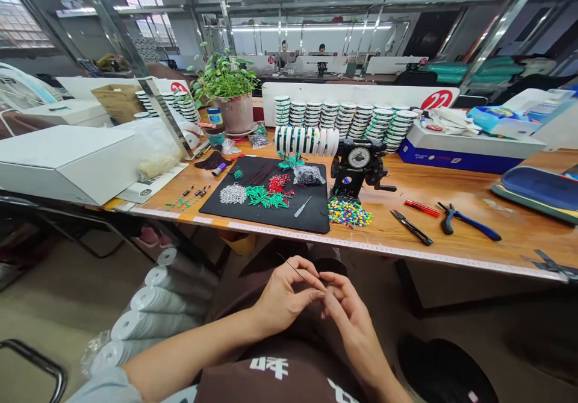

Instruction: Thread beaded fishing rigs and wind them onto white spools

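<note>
My left hand [283,291] and my right hand [348,308] meet above my lap, just below the table's front edge. Thumb and fingers of both are pinched together, the fingertips touching. A thin dark strand [295,270] runs out of the pinch and sticks up past my left knuckles; whether it is cord or wire I cannot tell. What else sits between the fingertips is too small to make out. Beyond the hands, a black mat [212,207] bears green tube-like pieces [266,197], silvery bits [232,194], red pieces [279,183] and a small pointed tool [302,207].
A black hand-cranked winder [360,162] carries white spools [307,141]. Colourful beads [350,212] lie at its foot, with snips [410,227], a red pen-like item [422,208] and blue-handled pliers [474,225] to the right. Left are a white box [67,156] and, below, white rolls [147,299].
</note>
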The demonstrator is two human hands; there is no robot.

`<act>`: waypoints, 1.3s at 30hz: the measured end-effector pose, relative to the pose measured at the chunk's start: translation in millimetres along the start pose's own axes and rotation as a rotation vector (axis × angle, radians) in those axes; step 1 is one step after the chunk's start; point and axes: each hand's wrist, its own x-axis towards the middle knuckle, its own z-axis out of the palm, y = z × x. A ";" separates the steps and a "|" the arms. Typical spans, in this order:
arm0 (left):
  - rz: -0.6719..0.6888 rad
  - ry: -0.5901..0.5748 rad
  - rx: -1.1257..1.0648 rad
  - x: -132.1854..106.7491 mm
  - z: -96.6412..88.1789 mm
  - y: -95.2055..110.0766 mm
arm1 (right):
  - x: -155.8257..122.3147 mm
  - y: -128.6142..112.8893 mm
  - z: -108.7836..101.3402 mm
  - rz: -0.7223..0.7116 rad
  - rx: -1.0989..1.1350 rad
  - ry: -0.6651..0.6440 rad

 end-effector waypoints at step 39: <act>0.058 -0.052 0.223 2.3 -9.1 7.3 | -4.5 15.2 -1.6 0.143 0.175 0.095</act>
